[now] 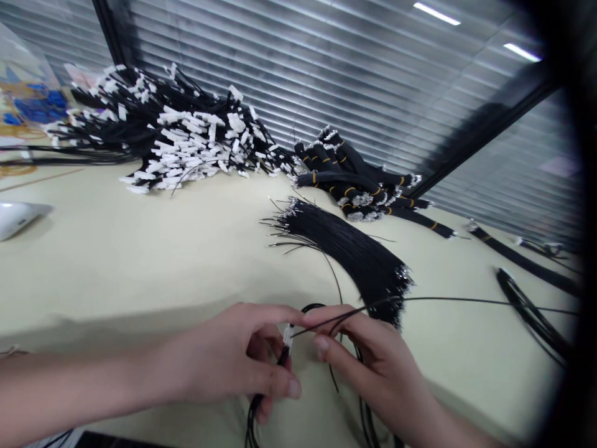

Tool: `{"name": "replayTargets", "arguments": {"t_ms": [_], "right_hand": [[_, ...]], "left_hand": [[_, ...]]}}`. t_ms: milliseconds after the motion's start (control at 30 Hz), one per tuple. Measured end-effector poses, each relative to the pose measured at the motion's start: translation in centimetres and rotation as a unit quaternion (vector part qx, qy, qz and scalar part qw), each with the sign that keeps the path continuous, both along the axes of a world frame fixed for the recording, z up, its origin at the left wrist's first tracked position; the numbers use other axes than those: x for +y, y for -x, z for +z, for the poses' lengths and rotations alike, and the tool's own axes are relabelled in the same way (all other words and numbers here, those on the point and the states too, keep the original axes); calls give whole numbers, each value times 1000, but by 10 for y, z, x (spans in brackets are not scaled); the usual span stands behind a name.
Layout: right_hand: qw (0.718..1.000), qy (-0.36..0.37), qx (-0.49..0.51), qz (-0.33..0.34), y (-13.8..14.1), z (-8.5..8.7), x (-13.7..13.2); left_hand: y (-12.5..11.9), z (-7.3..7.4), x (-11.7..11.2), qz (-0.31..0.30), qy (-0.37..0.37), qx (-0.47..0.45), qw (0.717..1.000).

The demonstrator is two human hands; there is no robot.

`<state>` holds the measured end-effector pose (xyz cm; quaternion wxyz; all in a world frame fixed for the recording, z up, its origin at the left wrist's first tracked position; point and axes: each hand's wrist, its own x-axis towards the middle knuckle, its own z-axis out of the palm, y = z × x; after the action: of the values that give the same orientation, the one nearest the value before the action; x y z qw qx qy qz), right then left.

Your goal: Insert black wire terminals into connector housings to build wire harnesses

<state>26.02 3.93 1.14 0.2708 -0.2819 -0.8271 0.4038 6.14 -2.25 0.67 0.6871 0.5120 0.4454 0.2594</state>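
My left hand [261,354] is closed around a small white plastic connector [288,336] with several black wires [254,410] running down from it. Thumb and forefinger of my right hand [368,361] pinch a thin black wire [321,325], whose tip points left at the connector. Whether that tip sits inside the connector I cannot tell. The wire's long tail stretches away to the right. Other black wires loop behind and below my right hand. Just beyond it lies a loose bundle of black wires [340,242] with bare metal terminals at both ends.
A large heap of black cables with white connectors [196,140] lies at the back left. Tied wire bundles [354,174] are stacked at the back, by the window blinds [289,74]. A white device [21,218] is at the left edge, a coiled cable [527,311] at the right.
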Motion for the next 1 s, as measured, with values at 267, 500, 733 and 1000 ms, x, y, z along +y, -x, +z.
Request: {"name": "replayTargets", "arguments": {"t_ms": [267,500,733,1000], "right_hand": [[999,-7,38,24,2,-1,-2],[994,-14,105,33,-1,-4,-2],[999,-12,38,16,1,7,-2],[998,-47,28,-12,5,13,-6]], "left_hand": [[0,4,2,-8,-11,5,1000],[-1,4,0,-7,8,13,1000],[-1,4,-1,1,6,13,1000],[0,3,0,-9,0,4,1000]]}}
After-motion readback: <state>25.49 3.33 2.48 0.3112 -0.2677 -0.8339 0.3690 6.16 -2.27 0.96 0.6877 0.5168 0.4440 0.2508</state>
